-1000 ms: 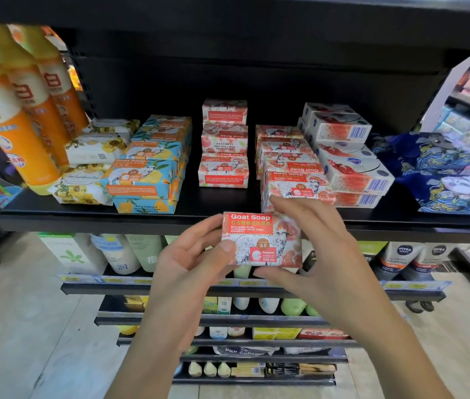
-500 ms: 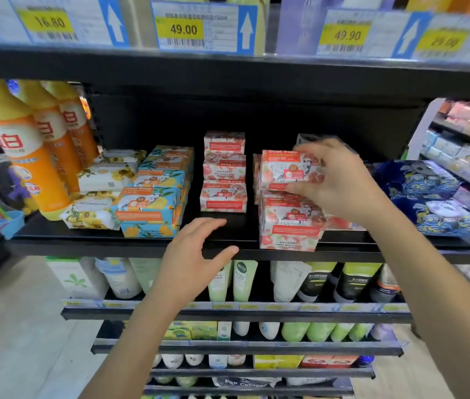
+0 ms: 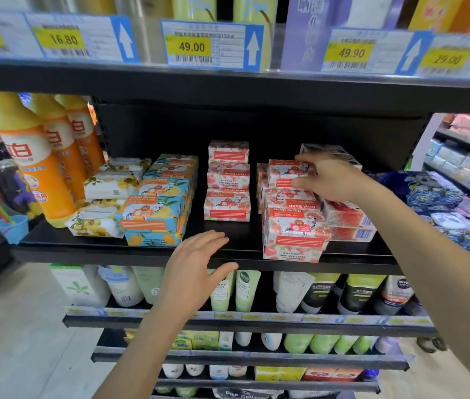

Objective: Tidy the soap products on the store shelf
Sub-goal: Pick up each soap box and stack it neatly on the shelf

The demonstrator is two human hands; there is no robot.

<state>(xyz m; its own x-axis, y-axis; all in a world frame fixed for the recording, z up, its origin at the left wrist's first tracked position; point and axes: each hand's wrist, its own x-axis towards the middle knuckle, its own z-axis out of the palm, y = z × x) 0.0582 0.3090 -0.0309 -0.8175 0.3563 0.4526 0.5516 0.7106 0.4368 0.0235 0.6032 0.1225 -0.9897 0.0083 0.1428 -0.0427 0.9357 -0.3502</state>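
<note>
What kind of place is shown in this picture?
Most likely a shop aisle for toiletries. Printed price tags line the upper shelf edge, many identical red soap boxes are stacked on a black shelf, and tubes stand in rows below.

Non-soap stock around the shelf.
Orange bottles [image 3: 30, 168] upright at left; price tags [image 3: 210, 44] above; tubes [image 3: 246, 289] below; blue patterned packs [image 3: 435, 197] right.

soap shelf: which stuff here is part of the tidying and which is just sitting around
Part of the job:
- red goat soap box under the right hand
- red soap stack below it
- middle red stack
- blue-yellow soap boxes
- left hand, open at the shelf edge

Just lying about:
- orange bottles
- price tags
- tubes on the lower shelf
</note>
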